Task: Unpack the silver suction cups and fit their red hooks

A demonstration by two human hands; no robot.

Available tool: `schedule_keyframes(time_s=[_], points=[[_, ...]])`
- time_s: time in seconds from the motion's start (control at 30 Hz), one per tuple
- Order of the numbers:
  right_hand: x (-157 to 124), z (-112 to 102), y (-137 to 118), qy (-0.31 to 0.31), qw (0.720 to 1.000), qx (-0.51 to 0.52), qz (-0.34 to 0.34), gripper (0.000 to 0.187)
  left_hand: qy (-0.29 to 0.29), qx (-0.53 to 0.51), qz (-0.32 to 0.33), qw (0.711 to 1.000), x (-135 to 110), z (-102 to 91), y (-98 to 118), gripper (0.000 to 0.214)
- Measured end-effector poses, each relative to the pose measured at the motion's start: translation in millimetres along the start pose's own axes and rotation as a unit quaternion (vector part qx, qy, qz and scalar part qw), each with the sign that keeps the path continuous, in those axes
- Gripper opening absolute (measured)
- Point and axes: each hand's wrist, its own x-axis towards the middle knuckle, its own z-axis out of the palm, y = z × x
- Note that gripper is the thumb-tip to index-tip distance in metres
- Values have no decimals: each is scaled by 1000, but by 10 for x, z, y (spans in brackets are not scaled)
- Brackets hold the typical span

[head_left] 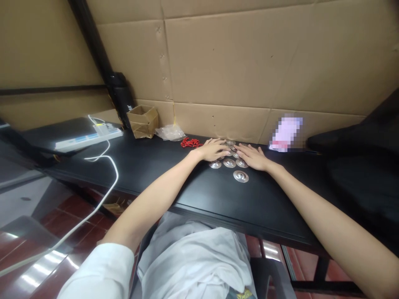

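Several shiny round metal discs with raised centres lie on the black table (pixel 199 191). My left hand (pixel 214 149) rests flat over the left side of the group, fingers stretched out. From the right, my right hand (pixel 252 156) lies palm down over other discs, its fingers spread. Parts of the discs beneath both hands are hidden. One metal disc (pixel 241 176) sits apart, closer to the table's front edge. Between the hands a second disc (pixel 229 163) shows in full. A small pile of red pieces (pixel 190 143) lies just left of my left hand.
An open cardboard box (pixel 143 121) and a clear plastic bag (pixel 171 132) stand at the back left. Farther left is a white power strip (pixel 89 139) with a white cable (pixel 116 170) hanging off the table. A blurred-out phone-like object (pixel 286 133) leans against the cardboard wall (pixel 249 62).
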Motion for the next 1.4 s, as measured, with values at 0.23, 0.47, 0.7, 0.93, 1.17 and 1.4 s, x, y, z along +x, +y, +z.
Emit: schedule_keyframes(time_s=[0.23,0.47,0.7,0.93,1.17,1.4], points=[[9,-3,-7,7,1000,-3,26,71,-1,-2,-1,1000,-14,6,11,55],[21,-26,38,15,999,13,48,72,-3,-2,17,1000,-1,22,68,68],[24,-92,163,93,986,135,38,77,-33,-8,49,998,38,51,89,69],[73,-19,221,140,982,122,41,66,-20,-11,60,998,54,78,96,61],[166,73,258,140,989,32,40,54,-26,-45,102,993,27,134,369,67],[193,84,285,104,994,-13,24,53,-33,-42,95,994,69,216,423,73]])
